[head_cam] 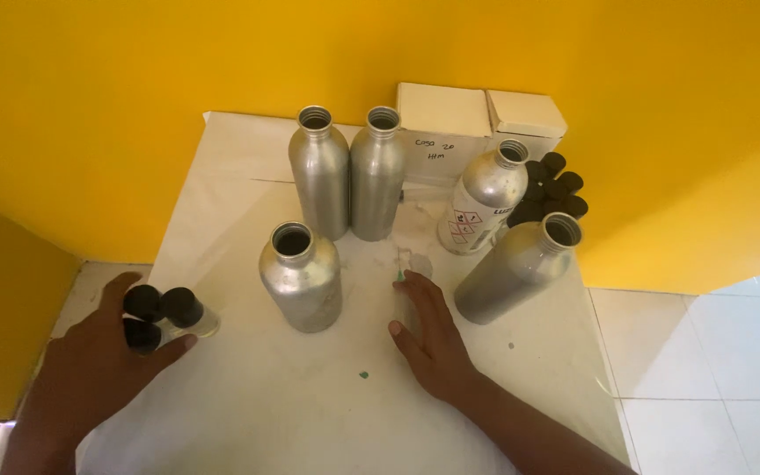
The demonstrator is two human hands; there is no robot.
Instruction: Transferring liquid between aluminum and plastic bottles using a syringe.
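Here, three small vials (162, 315) with black caps are clustered under the left hand (90, 365), whose fingers are curled loosely around them at the near-left edge of the counter (248, 413). The grip would be judged safest if the vials were gathered together and kept upright, since they stand close to the edge. Just right of that hand, an open silver bottle (301, 277) stands upright. Further right, the right hand (433, 339) is laid nearly flat, fingers half spread; a small clear piece with a green tip (402, 274) is seen at its fingertips, though whether it is gripped cannot be told. A slow, light pinch would be called for there, the thing being small and nearly transparent.

Beyond the hands, two more bottles (349, 176) are stood side by side, a labelled one (483, 198) and a plain one (521, 264) lean right of them, and black caps (551, 189) are heaped behind, beside white boxes (477, 119).

The counter is covered in white paper, faintly stained, with green specks (364, 375). It is backed by yellow walls (134, 88); white floor tiles (705, 352) are seen at the right.
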